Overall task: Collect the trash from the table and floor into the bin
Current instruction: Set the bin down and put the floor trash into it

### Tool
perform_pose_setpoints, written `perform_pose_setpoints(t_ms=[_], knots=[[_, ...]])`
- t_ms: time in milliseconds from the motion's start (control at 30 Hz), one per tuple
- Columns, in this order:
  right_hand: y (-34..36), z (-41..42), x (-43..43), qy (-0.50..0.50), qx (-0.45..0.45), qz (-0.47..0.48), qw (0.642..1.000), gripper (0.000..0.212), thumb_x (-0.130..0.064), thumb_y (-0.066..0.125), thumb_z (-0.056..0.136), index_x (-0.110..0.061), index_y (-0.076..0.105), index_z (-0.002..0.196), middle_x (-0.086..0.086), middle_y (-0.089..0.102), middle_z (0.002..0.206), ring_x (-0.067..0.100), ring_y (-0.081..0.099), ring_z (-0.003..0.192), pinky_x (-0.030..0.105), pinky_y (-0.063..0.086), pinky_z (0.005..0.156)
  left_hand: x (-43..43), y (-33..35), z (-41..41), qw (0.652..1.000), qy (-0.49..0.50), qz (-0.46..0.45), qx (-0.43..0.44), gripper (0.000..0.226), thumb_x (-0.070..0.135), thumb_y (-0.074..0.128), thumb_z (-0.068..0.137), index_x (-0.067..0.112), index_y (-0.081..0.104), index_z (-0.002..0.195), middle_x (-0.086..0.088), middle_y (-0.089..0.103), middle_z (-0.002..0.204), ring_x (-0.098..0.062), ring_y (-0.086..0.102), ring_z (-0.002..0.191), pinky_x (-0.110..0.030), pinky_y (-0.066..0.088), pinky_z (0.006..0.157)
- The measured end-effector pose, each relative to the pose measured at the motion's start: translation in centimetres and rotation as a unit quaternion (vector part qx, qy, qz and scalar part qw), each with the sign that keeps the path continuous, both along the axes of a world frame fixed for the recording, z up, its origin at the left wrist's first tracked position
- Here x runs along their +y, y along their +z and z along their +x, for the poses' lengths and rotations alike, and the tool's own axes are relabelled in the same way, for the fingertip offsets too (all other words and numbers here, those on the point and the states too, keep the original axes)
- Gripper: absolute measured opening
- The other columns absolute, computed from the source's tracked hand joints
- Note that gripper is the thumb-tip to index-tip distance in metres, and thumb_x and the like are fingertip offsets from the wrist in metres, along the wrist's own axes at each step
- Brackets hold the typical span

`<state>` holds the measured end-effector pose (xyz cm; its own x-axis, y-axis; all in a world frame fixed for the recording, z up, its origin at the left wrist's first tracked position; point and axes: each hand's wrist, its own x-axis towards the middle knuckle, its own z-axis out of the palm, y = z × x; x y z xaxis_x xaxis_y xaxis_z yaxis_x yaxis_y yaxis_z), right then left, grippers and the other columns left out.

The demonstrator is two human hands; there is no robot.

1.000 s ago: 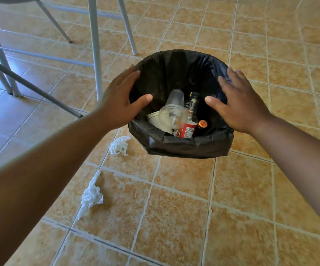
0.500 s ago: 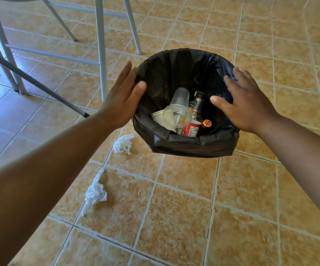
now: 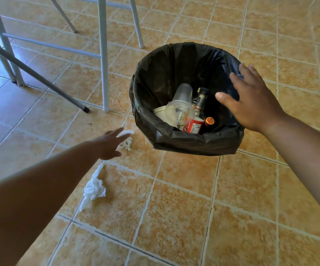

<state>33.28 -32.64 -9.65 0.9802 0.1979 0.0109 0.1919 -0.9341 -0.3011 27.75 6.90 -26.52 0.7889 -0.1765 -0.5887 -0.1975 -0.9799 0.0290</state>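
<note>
**Head view.** A black-lined bin [image 3: 193,145] is being shown standing on the tiled floor [image 3: 174,208], right of centre, with white metal legs [image 3: 103,54] on its far left.

The right hand [image 3: 255,104] is being held flat over the bin's right rim. Its fingers are straight and slightly spread, and nothing is being gripped. Whether the liner is being touched cannot be told.

The left hand [image 3: 109,144] is being held out low over the floor, just left of the bin. Its fingers are extended and loosely spread, and nothing is being pinched. A crumpled white tissue [image 3: 127,145] is being partly covered by its fingertips, but contact cannot be confirmed.

A second crumpled tissue [image 3: 94,189] is lying nearer on the floor, left of the bin and well apart from both hands.

Inside the bin, a clear plastic cup [image 3: 180,106] is lying tilted over a white tub [image 3: 161,114]. Beside them are lying a red-labelled bottle [image 3: 193,127] and a dark bottle with an orange cap [image 3: 209,120].
</note>
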Motion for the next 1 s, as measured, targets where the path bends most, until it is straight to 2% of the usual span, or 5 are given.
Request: perform_pose_setpoints(t_ms=[233,400,567,867,1000], knots=[[-0.1,0.0,-0.1,-0.001,-0.007,0.003,1.0,0.079,-0.062,0.041,0.096,-0.015,0.024,0.157,0.002,0.002,0.168,0.017,-0.006,0.153,0.043,0.008,0.121,0.2,-0.7,-1.3,1.0,-0.001,-0.006,-0.031,0.047,0.033,0.063,0.091,0.025,0.046,0.134,-0.001,0.049,0.133,-0.02,0.052,0.115,-0.037,0.048,0.094],[-0.1,-0.1,-0.1,0.0,-0.006,0.007,1.0,0.078,-0.061,0.042,0.097,-0.015,0.025,0.157,0.002,0.003,0.168,0.017,-0.006,0.153,0.044,0.009,0.121,0.8,-1.4,-2.7,0.998,0.058,0.005,-0.03,0.053,0.021,0.062,0.091,0.019,0.038,0.138,-0.007,0.058,0.122,-0.023,0.059,0.105,-0.037,0.054,0.085],[-0.1,0.0,-0.1,-0.002,-0.01,0.013,1.0,0.077,-0.06,0.044,0.097,-0.014,0.028,0.156,0.002,0.004,0.168,0.017,-0.006,0.153,0.043,0.009,0.121,1.9,-0.8,-1.2,0.988,0.111,-0.031,-0.106,0.023,0.016,0.06,0.091,0.013,0.067,0.112,-0.007,0.058,0.111,-0.023,0.058,0.096,-0.034,0.051,0.082],[0.1,-0.1,0.1,-0.003,-0.005,0.009,1.0,0.076,-0.06,0.044,0.097,-0.015,0.027,0.156,0.002,0.004,0.168,0.018,-0.006,0.153,0.043,0.009,0.121,-1.9,12.9,6.2,0.774,0.313,-0.289,-0.469,0.024,0.037,0.066,0.08,0.024,0.068,0.1,0.006,0.069,0.086,-0.013,0.063,0.079,-0.021,0.044,0.076],[0.2,-0.2,0.2,-0.003,-0.004,0.006,1.0,0.076,-0.059,0.044,0.097,-0.015,0.027,0.156,0.002,0.003,0.168,0.018,-0.006,0.153,0.044,0.009,0.121,-6.7,18.5,5.9,0.692,0.234,-0.457,-0.507,0.019,0.032,0.069,0.079,0.026,0.062,0.095,0.02,0.06,0.077,0.007,0.057,0.07,-0.015,0.049,0.071]])
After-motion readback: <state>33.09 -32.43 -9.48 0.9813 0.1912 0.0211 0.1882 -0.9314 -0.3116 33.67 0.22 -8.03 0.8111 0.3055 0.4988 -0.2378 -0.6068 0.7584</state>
